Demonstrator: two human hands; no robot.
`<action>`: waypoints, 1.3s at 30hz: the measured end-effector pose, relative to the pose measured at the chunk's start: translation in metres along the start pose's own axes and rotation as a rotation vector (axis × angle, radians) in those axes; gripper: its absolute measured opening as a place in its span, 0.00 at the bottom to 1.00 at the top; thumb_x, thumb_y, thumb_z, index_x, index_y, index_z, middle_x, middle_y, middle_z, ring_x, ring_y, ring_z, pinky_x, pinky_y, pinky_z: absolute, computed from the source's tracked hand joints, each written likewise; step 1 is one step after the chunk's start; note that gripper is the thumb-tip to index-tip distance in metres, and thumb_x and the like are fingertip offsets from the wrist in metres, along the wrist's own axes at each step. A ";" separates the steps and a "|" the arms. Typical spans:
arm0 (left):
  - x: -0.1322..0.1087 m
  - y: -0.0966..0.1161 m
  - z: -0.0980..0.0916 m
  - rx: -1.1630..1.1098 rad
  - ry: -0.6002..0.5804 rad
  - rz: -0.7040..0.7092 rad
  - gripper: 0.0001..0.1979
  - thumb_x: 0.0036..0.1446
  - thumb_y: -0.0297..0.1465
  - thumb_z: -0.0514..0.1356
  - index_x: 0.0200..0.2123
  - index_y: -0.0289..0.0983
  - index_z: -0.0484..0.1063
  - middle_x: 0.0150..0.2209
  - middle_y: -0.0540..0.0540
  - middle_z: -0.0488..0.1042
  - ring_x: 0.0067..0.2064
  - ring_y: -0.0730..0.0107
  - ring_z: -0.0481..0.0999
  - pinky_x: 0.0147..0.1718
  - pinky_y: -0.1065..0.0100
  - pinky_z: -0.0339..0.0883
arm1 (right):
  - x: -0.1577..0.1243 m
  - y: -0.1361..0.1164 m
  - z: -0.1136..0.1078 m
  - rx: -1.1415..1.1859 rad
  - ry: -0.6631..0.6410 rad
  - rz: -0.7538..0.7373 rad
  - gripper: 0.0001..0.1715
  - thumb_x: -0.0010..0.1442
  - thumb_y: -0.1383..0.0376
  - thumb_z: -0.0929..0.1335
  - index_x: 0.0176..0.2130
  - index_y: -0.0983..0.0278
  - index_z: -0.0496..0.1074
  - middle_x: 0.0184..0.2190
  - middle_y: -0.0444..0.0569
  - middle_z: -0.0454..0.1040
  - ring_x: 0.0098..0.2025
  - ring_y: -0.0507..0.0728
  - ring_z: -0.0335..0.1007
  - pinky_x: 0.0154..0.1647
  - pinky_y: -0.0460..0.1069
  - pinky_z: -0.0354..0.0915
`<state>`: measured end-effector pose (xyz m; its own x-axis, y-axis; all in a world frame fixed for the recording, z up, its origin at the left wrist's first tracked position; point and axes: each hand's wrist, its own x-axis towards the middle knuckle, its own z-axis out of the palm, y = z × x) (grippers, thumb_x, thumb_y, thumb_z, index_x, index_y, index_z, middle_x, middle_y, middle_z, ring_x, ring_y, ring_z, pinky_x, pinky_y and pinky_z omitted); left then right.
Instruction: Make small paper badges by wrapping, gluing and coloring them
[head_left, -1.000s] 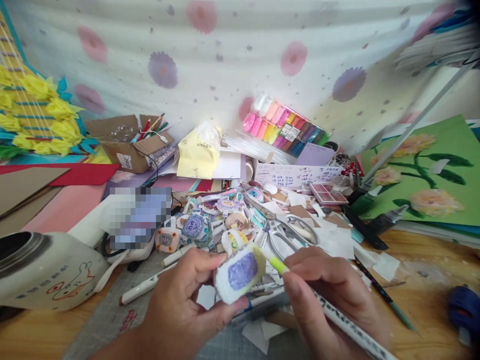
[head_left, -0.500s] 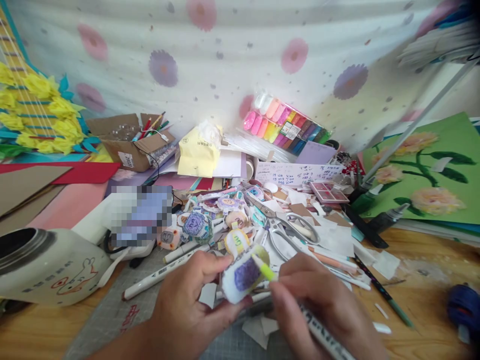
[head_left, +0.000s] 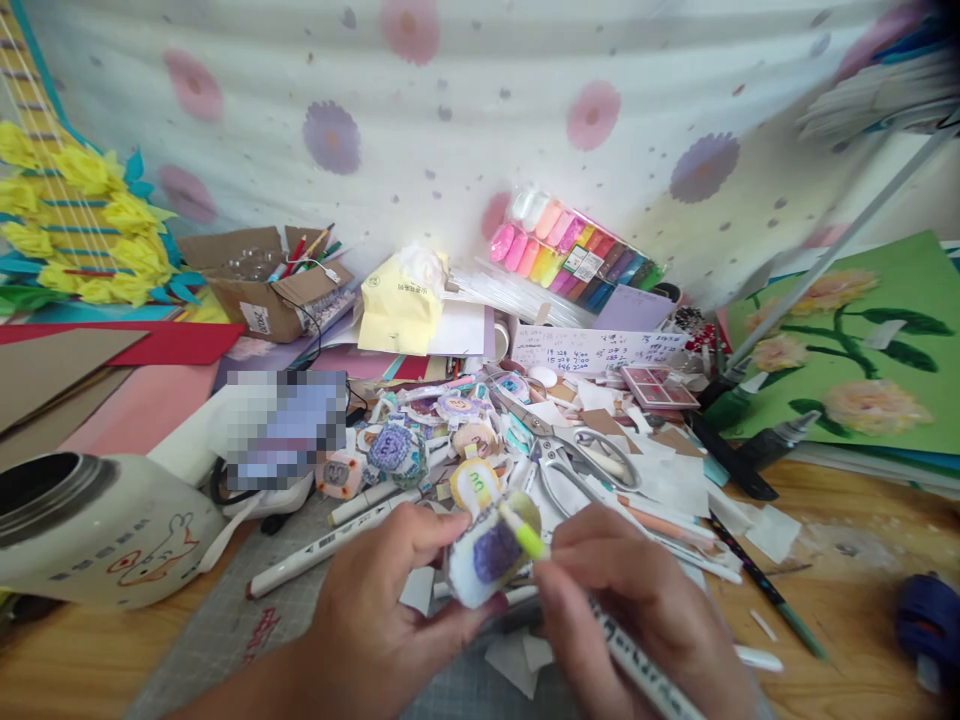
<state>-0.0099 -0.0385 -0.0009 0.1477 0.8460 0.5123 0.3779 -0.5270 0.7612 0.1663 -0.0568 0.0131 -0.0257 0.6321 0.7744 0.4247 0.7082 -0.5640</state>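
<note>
A small white paper cutout (head_left: 469, 570) with a purple patch and a yellow-green edge is pinched between the thumb and fingers of my left hand (head_left: 397, 590). My right hand (head_left: 630, 600) grips a white marker (head_left: 637, 660) with a yellow-green collar, its tip touching the upper part of the cutout. Just behind the cutout lies a yellow-rimmed round piece (head_left: 474, 484). A heap of similar coloured cutouts (head_left: 394, 452) sits beyond my hands, beside a pair of scissors (head_left: 555, 450).
A grey cutting mat (head_left: 202, 640) lies under my hands. At the left are a white jar (head_left: 105, 530) and a blurred-out device (head_left: 285, 430). Paper scraps, pens and a blue object (head_left: 930, 620) lie rightward. A cardboard box (head_left: 259, 290) stands behind.
The marker tip has shifted slightly left and up along the cutout's top edge. My left hand keeps its hold, and the view has moved very slightly.
</note>
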 end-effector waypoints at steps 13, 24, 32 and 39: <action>0.001 -0.001 0.001 -0.045 -0.051 -0.097 0.15 0.42 0.30 0.69 0.37 0.41 0.72 0.28 0.47 0.82 0.27 0.62 0.82 0.24 0.71 0.75 | 0.002 0.000 -0.004 0.066 -0.125 -0.057 0.16 0.51 0.78 0.69 0.38 0.62 0.67 0.25 0.44 0.72 0.23 0.51 0.70 0.23 0.45 0.67; -0.002 -0.003 0.001 -0.012 -0.084 -0.118 0.15 0.41 0.31 0.69 0.36 0.40 0.72 0.28 0.45 0.82 0.28 0.60 0.82 0.24 0.70 0.75 | 0.001 -0.001 -0.005 0.045 -0.192 -0.095 0.18 0.50 0.79 0.69 0.39 0.62 0.66 0.25 0.45 0.73 0.23 0.52 0.72 0.23 0.45 0.68; -0.004 -0.005 0.002 -0.049 -0.085 -0.142 0.17 0.43 0.32 0.68 0.38 0.41 0.70 0.30 0.45 0.83 0.29 0.60 0.83 0.27 0.68 0.76 | -0.002 0.000 0.000 -0.034 0.029 0.020 0.12 0.53 0.77 0.67 0.35 0.62 0.66 0.24 0.43 0.70 0.22 0.50 0.68 0.20 0.44 0.63; 0.000 -0.002 0.001 -0.067 -0.076 -0.149 0.16 0.43 0.29 0.68 0.37 0.41 0.71 0.29 0.47 0.82 0.29 0.61 0.83 0.27 0.69 0.76 | -0.001 0.000 0.005 -0.025 0.065 0.008 0.10 0.54 0.75 0.66 0.34 0.61 0.66 0.22 0.42 0.70 0.21 0.50 0.67 0.20 0.45 0.64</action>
<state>-0.0096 -0.0373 -0.0026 0.1644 0.9175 0.3621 0.3396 -0.3973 0.8525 0.1620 -0.0561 0.0108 0.0361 0.6153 0.7875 0.4472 0.6947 -0.5633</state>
